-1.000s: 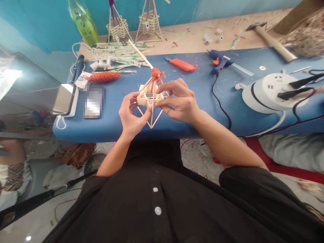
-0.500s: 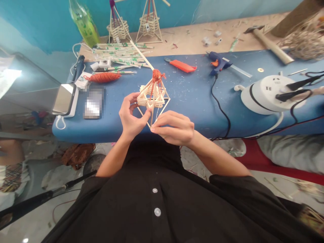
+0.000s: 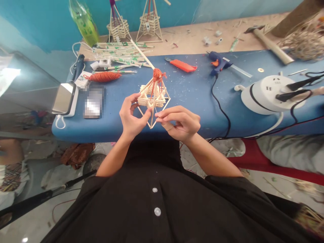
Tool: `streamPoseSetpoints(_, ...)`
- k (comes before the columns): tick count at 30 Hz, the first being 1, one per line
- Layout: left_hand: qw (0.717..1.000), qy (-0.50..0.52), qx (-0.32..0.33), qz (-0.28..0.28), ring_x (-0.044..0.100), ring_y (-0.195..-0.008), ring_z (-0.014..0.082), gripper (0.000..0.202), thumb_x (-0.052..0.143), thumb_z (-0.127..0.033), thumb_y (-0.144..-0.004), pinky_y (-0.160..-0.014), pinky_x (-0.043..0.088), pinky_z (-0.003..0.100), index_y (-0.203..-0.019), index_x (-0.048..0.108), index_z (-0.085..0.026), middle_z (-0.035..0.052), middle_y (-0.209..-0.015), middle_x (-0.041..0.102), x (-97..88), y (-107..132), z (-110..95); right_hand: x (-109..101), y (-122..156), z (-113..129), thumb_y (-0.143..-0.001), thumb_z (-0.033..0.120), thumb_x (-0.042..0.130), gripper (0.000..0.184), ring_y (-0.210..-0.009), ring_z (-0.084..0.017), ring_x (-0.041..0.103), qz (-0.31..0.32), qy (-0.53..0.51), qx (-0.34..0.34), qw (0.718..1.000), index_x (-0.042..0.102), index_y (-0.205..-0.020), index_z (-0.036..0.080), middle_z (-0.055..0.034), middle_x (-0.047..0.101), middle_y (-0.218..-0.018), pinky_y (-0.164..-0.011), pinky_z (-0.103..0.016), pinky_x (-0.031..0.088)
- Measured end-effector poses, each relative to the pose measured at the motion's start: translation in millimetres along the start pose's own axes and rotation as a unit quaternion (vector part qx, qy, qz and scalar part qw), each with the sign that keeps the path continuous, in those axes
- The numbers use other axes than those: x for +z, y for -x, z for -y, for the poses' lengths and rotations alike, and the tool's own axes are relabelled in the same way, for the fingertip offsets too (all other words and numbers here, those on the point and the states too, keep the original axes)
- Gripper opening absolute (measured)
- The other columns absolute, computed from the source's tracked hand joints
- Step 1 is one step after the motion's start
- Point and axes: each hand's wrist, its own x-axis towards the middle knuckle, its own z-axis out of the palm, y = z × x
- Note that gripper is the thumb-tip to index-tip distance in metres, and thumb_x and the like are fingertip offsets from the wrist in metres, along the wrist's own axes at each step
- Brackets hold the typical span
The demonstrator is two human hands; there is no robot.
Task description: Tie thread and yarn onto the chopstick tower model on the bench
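My left hand (image 3: pixel 133 116) grips a small pyramid frame of thin wooden sticks (image 3: pixel 152 100) by its left side, thumb at the front. Orange yarn (image 3: pixel 157 75) is wound round the frame's peak, with strands running down to the stacked sticks inside. One long stick (image 3: pixel 140 52) slants from the peak to the upper left. Beside the frame's lower right edge, my right hand (image 3: pixel 181 123) pinches thumb and forefinger together on a thin pale strand (image 3: pixel 156 110), which runs up toward the stacked sticks. Whether it is wire or thread, I cannot tell.
Behind lie an orange cutter (image 3: pixel 183 65), a blue glue gun (image 3: pixel 218 63), an orange yarn bundle (image 3: pixel 105 77) and loose sticks (image 3: pixel 118 54). A white power strip (image 3: pixel 268 96) with cables stands right; a hammer (image 3: pixel 274 45) lies behind it. A phone (image 3: pixel 63 98) is at left.
My right hand has moved from the frame's bottom corner up and to the right, with its fingertips still pinched. My left hand and the frame have hardly moved.
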Motion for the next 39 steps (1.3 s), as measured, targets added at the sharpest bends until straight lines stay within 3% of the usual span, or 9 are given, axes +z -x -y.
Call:
streamPoseSetpoints(6, 1.000, -0.009, -0.005, 0.003, 0.077, -0.113, 0.0190, 0.054, 0.088, -0.050, -0.095, -0.096, 0.070, 0.029, -0.138, 0.069, -0.025, 0.0084, -0.129, 0.074, -0.5, 0.6, -2.0, 4.7, 0.3, -6.5, -0.102, 0.026, 0.084, 0.015, -0.084, -0.019, 0.084, -0.031, 0.041, -0.022, 0.998, 0.074, -0.113, 0.025, -0.0029, 0.086, -0.098, -0.076, -0.032, 0.072)
streamPoseSetpoints(10, 1.000, -0.012, -0.008, 0.006, 0.077, -0.113, 0.0192, 0.055, 0.087, -0.053, -0.095, -0.096, 0.070, 0.030, -0.138, 0.068, -0.025, 0.0087, -0.130, 0.074, -1.1, 0.7, -1.8, 5.8, 4.7, -16.3, -0.101, 0.043, 0.087, 0.035, -0.096, -0.022, 0.085, 0.013, 0.069, -0.059, 0.996, 0.078, -0.129, 0.024, -0.0086, 0.086, -0.112, -0.080, -0.035, 0.072)
streamPoseSetpoints(14, 1.000, -0.020, -0.021, 0.013, 0.078, -0.116, 0.0208, 0.057, 0.086, -0.058, -0.096, -0.097, 0.070, 0.032, -0.138, 0.067, -0.025, 0.0099, -0.133, 0.075, -1.4, 0.9, -2.2, 1.3, 12.3, -27.6, -0.105, 0.023, 0.076, 0.024, -0.094, -0.016, 0.082, 0.069, 0.055, -0.104, 0.991, 0.081, -0.129, 0.024, -0.0077, 0.085, -0.118, -0.079, -0.029, 0.071)
streamPoseSetpoints(17, 1.000, -0.005, -0.025, 0.011, 0.077, -0.115, 0.0212, 0.058, 0.086, -0.059, -0.095, -0.096, 0.070, 0.033, -0.138, 0.066, -0.025, 0.0101, -0.132, 0.074, -0.7, 0.9, -3.1, -3.5, 14.6, -33.9, -0.104, 0.008, 0.067, 0.030, -0.097, -0.015, 0.083, 0.092, 0.082, -0.128, 0.984, 0.082, -0.124, 0.024, -0.0052, 0.086, -0.119, -0.083, -0.028, 0.072)
streamPoseSetpoints(22, 1.000, 0.004, -0.022, 0.007, 0.077, -0.114, 0.0204, 0.056, 0.086, -0.057, -0.096, -0.096, 0.069, 0.032, -0.138, 0.067, -0.025, 0.0096, -0.132, 0.074, 0.4, 1.2, -3.3, -4.4, 11.7, -34.9, -0.107, 0.010, 0.065, 0.024, -0.099, -0.016, 0.084, 0.110, 0.076, -0.142, 0.981, 0.083, -0.115, 0.024, -0.0048, 0.087, -0.120, -0.082, -0.030, 0.072)
streamPoseSetpoints(26, 1.000, -0.002, -0.018, 0.004, 0.078, -0.112, 0.0199, 0.057, 0.087, -0.056, -0.095, -0.096, 0.070, 0.031, -0.138, 0.067, -0.024, 0.0090, -0.129, 0.075, 0.4, 1.8, -2.1, -2.5, 6.1, -23.9, -0.104, 0.013, 0.073, 0.021, -0.089, -0.016, 0.085, 0.033, 0.044, -0.060, 0.997, 0.084, -0.117, 0.025, -0.0036, 0.088, -0.108, -0.075, -0.027, 0.070)
streamPoseSetpoints(30, 1.000, -0.020, -0.019, 0.000, 0.078, -0.114, 0.0211, 0.059, 0.086, -0.060, -0.095, -0.097, 0.071, 0.033, -0.137, 0.067, -0.025, 0.0092, -0.129, 0.075, 1.0, 2.1, -1.8, -7.7, -2.6, -14.4, -0.103, 0.018, 0.076, 0.017, -0.075, -0.015, 0.081, -0.020, 0.143, 0.025, 0.989, 0.085, -0.115, 0.026, -0.0012, 0.086, -0.096, -0.068, -0.026, 0.066)
streamPoseSetpoints(34, 1.000, -0.024, -0.004, -0.009, 0.079, -0.115, 0.0205, 0.055, 0.086, -0.056, -0.096, -0.097, 0.071, 0.032, -0.138, 0.068, -0.025, 0.0092, -0.130, 0.075, 2.4, 2.4, -3.0, -17.5, -8.4, -18.0, -0.106, 0.015, 0.071, 0.016, -0.079, -0.015, 0.079, 0.009, 0.195, 0.010, 0.981, 0.083, -0.108, 0.024, -0.0016, 0.085, -0.094, -0.070, -0.028, 0.063)
streamPoseSetpoints(39, 0.999, -0.041, 0.002, -0.007, 0.078, -0.118, 0.0222, 0.053, 0.085, -0.053, -0.097, -0.097, 0.072, 0.034, -0.138, 0.067, -0.025, 0.0093, -0.131, 0.075, 3.7, 3.4, -5.6, -22.8, -7.8, -24.6, -0.107, 0.011, 0.065, 0.024, -0.079, -0.016, 0.070, 0.087, 0.320, -0.043, 0.942, 0.084, -0.114, 0.024, -0.0035, 0.080, -0.095, -0.070, -0.032, 0.058)
